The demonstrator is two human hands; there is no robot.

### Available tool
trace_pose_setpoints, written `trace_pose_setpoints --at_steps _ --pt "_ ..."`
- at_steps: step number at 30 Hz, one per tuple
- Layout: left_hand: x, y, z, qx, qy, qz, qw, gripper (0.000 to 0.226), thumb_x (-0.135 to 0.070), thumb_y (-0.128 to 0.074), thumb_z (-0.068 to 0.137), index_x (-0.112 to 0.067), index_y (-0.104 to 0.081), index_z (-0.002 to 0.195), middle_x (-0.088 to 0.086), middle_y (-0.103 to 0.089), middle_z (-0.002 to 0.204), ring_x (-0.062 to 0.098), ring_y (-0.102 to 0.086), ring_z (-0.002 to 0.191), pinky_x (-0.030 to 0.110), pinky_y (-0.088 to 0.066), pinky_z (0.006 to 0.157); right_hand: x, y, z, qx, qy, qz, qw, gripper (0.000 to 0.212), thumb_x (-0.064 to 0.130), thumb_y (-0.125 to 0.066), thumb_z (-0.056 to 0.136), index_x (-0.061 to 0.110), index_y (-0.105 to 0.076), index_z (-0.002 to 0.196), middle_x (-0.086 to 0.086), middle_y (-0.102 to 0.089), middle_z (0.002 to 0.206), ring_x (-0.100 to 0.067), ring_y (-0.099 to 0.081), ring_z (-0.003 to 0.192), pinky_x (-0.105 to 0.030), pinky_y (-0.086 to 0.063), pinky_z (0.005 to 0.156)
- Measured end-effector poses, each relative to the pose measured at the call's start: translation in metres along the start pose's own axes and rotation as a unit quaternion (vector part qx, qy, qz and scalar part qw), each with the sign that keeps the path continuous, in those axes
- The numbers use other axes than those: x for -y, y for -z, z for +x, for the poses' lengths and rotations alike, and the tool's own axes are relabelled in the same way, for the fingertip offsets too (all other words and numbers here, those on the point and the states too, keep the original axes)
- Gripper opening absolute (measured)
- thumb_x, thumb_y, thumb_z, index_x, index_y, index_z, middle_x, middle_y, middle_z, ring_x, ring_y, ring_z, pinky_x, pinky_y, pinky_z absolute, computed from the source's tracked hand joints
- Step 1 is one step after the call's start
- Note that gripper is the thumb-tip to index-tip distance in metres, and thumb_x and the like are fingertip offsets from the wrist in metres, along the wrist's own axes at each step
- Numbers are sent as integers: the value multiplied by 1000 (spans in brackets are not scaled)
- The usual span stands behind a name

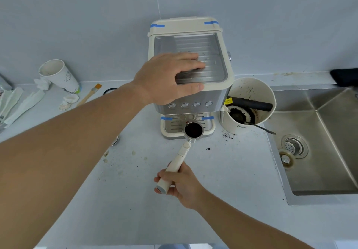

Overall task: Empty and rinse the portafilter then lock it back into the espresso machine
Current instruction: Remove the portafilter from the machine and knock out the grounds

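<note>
Pale grey wall and a speckled white counter (222,181) frame the cream-and-steel machine (190,70) at centre, with a ground-stained plastic bin (249,105) just right of it and a steel sink (319,142) at the right edge. Left hand (170,76) lies spread flat on the machine's ribbed metal top, thumb hooked over the front edge. Right hand (180,184) wraps the cream handle of the portafilter (186,144), whose long axis runs from lower centre up to its round steel basket, dark with grounds, in front of the drip tray; the bin lies up and right of it.

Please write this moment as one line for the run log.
left hand: flat on espresso machine top | right hand: holds portafilter handle | basket: dark grounds inside | knock box: right of machine
</note>
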State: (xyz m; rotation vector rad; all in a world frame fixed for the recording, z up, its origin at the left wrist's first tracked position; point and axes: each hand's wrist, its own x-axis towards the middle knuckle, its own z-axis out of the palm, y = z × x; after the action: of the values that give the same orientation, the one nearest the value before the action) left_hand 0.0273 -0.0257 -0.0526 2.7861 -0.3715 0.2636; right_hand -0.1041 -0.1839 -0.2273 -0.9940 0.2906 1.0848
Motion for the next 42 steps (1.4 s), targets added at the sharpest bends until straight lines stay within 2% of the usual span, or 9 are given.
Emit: trace_pose_setpoints --at_steps 8,14,18,26,30,32,35,40,42 --pt "-5 0 -2 10 15 21 1000 62 -72 -42 82 -43 -49 136 -16 -42 150 14 -41 133 39 -31 106 17 38 -47 31 -22 -43 998 40 -6 -69 73 7 -47 104 -17 -69 83 -34 -72 81 -51 -60 71" --pt "-6 1 -3 15 25 18 999 60 -69 -43 83 -43 -48 137 -17 -41 151 12 -37 137 34 -26 107 31 66 -84 33 -18 -57 998 42 -9 -60 66 4 -50 104 -20 -63 74 -35 -64 59 -42 -58 57" --pt "-7 3 -3 34 38 24 998 61 -70 -41 84 -44 -45 139 -16 -38 153 12 -35 139 41 -27 113 45 84 -108 42 1 -62 997 45 -6 -55 62 3 -51 105 -13 -56 66 -26 -51 45 -29 -46 44" --pt "-16 9 0 69 48 4 996 62 -61 -43 87 -34 -43 143 -9 -35 155 14 -30 142 34 -19 115 80 114 -139 90 17 -37 995 55 -6 -56 59 4 -57 113 -9 -49 63 -22 -44 37 -24 -40 41" --pt "-36 6 4 23 51 -21 998 51 -49 -45 93 -25 -48 138 0 -53 140 21 -46 131 43 -33 108 100 129 -150 125 6 -9 992 53 -4 -62 57 8 -62 109 -11 -45 62 -21 -43 36 -24 -40 41" --pt "-41 2 9 10 72 -17 997 47 -51 -43 94 -27 -49 134 -1 -57 131 23 -50 125 46 -38 103 110 138 -155 129 7 -5 992 52 -4 -63 58 9 -65 108 -12 -44 63 -21 -43 37 -24 -40 41" --pt "-48 -4 21 -3 117 -26 993 50 -58 -41 90 -31 -52 130 -1 -56 135 22 -47 130 46 -38 104 125 152 -160 117 12 -8 993 52 -1 -65 56 9 -68 107 -12 -41 63 -20 -41 36 -23 -38 41" --pt "-68 -16 46 -10 139 -25 990 39 -58 -41 90 -30 -57 112 -4 -59 97 22 -56 90 42 -46 83 145 175 -169 96 14 13 995 54 1 -64 58 6 -66 111 -11 -41 62 -19 -39 35 -22 -38 38" --pt "-72 -22 47 -37 145 -15 989 39 -57 -42 90 -29 -58 111 -6 -58 95 22 -55 89 40 -43 84 152 183 -173 90 13 18 996 53 2 -65 60 5 -66 113 -11 -42 61 -19 -38 34 -22 -38 37"
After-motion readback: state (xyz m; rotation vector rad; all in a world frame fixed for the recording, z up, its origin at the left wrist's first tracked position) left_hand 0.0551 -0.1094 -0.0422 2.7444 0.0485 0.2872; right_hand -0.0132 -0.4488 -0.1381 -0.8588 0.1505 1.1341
